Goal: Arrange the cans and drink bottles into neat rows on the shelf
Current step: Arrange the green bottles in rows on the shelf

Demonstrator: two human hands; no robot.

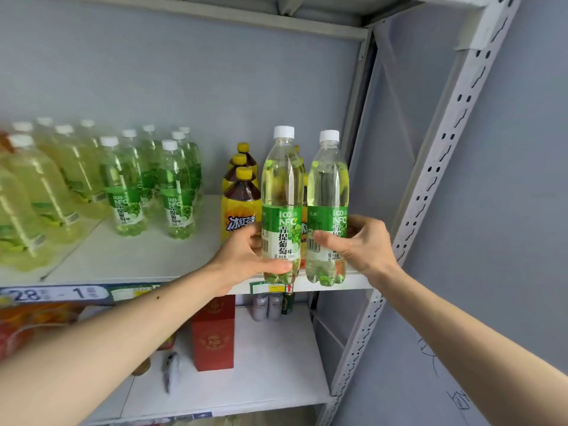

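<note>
At shelf [138, 265] edge, seemingly: two gripped bottles [281, 210].

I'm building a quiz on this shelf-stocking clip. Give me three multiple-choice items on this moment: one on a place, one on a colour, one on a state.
1. Where do the iced tea bottles stand?
A. On the lower shelf
B. Behind the two held bottles
C. At the far left end

2. What colour are the caps of the held bottles?
A. White
B. Yellow
C. Red

3. What are the hands doing?
A. Both hang idle
B. Only the right one holds a bottle
C. Each grips one bottle

Answers:
1 B: their yellow caps show just behind the left green-label bottle and the right green-label bottle.
2 A: both caps are white.
3 C: the left hand and the right hand each wrap a label.
</note>
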